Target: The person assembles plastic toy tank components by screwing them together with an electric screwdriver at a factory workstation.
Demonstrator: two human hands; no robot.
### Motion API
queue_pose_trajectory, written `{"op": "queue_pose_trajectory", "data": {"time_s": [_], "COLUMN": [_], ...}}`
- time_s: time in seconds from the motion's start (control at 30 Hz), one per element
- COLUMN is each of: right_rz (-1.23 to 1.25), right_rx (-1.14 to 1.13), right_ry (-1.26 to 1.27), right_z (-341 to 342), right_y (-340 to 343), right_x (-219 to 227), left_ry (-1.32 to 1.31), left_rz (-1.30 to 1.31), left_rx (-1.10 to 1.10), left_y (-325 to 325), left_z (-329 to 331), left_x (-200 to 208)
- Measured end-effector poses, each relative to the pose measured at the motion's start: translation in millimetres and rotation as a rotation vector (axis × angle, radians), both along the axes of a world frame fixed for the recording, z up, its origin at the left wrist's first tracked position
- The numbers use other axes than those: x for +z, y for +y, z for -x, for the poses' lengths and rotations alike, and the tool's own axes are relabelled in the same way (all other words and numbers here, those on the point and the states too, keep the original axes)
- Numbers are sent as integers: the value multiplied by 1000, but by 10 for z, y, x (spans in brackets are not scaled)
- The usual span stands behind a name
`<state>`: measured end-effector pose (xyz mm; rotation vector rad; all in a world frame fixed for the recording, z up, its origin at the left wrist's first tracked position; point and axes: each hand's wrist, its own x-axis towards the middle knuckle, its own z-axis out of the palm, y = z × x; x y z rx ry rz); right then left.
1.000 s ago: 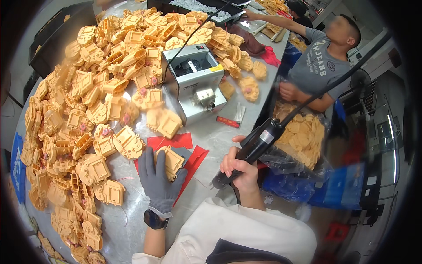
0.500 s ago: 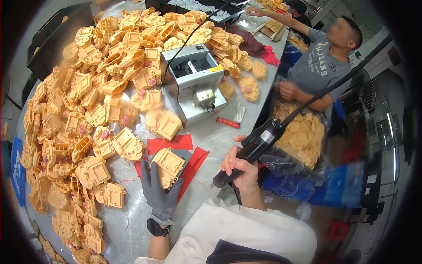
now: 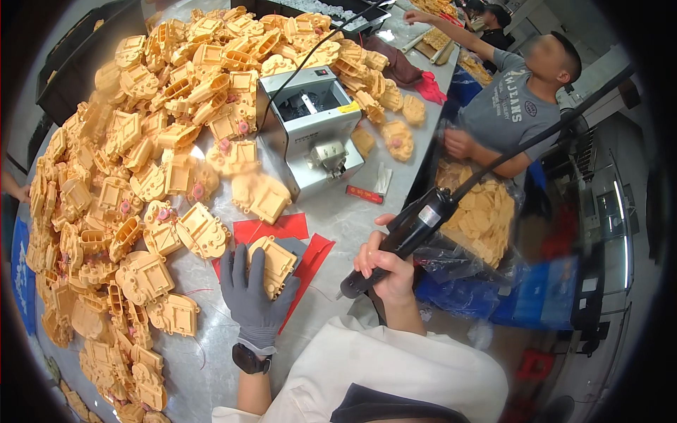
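Note:
My left hand point(image 3: 255, 299), in a grey glove, holds a yellow plastic housing point(image 3: 279, 262). Its index finger lies along the housing's left edge, and the thumb is at the lower right. Under the housing sits a dark grey block point(image 3: 297, 248), flanked by red pieces point(image 3: 315, 261). My bare right hand point(image 3: 384, 271) is wrapped round a black electric screwdriver point(image 3: 403, 243). The tool's tip points down and left, over the table and apart from the housing. A thick black cord runs from its upper end.
A silver screw feeder point(image 3: 310, 134) stands beyond the housing. Yellow housings point(image 3: 151, 120) are heaped along the left and far side. A red-and-white packet point(image 3: 365, 194) lies by the feeder. Right of the table point(image 3: 331, 310) are a bag of yellow parts point(image 3: 479, 225) and a person point(image 3: 518, 99).
My left hand's fingers have shifted over the housing, covering more of its left side. The screwdriver and my right hand stay nearly in place. A person's hand has appeared at the far left edge.

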<state>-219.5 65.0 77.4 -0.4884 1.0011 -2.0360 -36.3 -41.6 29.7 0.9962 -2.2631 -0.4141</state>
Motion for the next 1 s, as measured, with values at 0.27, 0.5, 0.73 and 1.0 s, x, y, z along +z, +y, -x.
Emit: {"op": "queue_pose_trajectory", "data": {"time_s": [0.27,0.5,0.73,1.0], "right_rz": [-78,-89,-91,-79], "right_rx": [4,-4,-49,-15], "right_ry": [58,72,88,62], "right_z": [-61,-51,-37,-45], "right_y": [-46,-45,-39,-59], "right_x": [-11,3,22,-6], "left_ry": [91,281,295,299], "left_rz": [-43,-141,-183,-222], "left_rx": [43,43,24,25], "left_y": [52,81,87,111], "left_z": [22,-47,-54,-93], "left_x": [-58,-186,-196,-238]}}
